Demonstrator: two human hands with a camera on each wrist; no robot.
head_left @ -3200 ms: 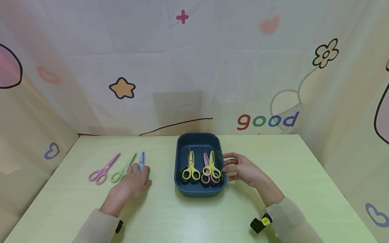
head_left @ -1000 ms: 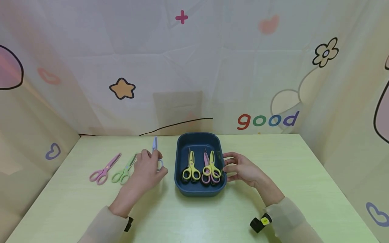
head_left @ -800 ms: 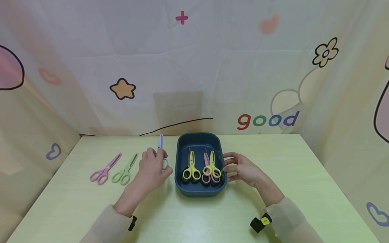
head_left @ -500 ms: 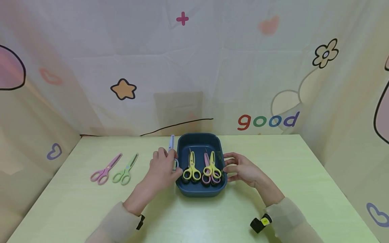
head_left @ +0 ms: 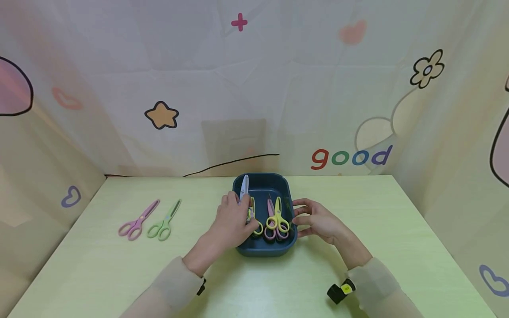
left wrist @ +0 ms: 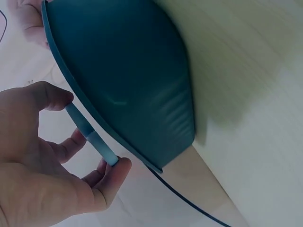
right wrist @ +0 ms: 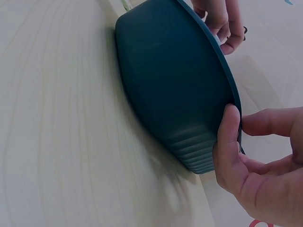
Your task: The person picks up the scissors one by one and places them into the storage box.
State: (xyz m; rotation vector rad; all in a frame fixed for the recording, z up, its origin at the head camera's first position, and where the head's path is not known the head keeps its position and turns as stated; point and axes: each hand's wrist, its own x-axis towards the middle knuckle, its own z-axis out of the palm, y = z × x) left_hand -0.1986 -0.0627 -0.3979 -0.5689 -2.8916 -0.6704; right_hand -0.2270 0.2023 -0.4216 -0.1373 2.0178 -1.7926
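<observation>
My left hand (head_left: 232, 221) pinches light blue scissors (head_left: 244, 185) by the handle, blade pointing away, over the left side of a dark blue plastic bin (head_left: 262, 252). In the left wrist view, the scissors' handle (left wrist: 92, 135) is between thumb and fingertips, above the bin's rim. My right hand (head_left: 320, 221) holds the bin's right rim, thumb and fingers on either side of it in the right wrist view. Inside the bin lie yellow scissors (head_left: 278, 216) over pink scissors (head_left: 270, 236). Other yellow scissors (head_left: 258, 229) are partly hidden behind my left hand.
On the table's left lie pink scissors (head_left: 135, 226) and green scissors (head_left: 164, 227), side by side. A patterned curtain (head_left: 179, 66) closes off the back and sides of the table (head_left: 358, 194).
My left hand has picked up the light blue scissors from the table beside the green ones and carried them right, over the bin. My right hand stays at the rim.
</observation>
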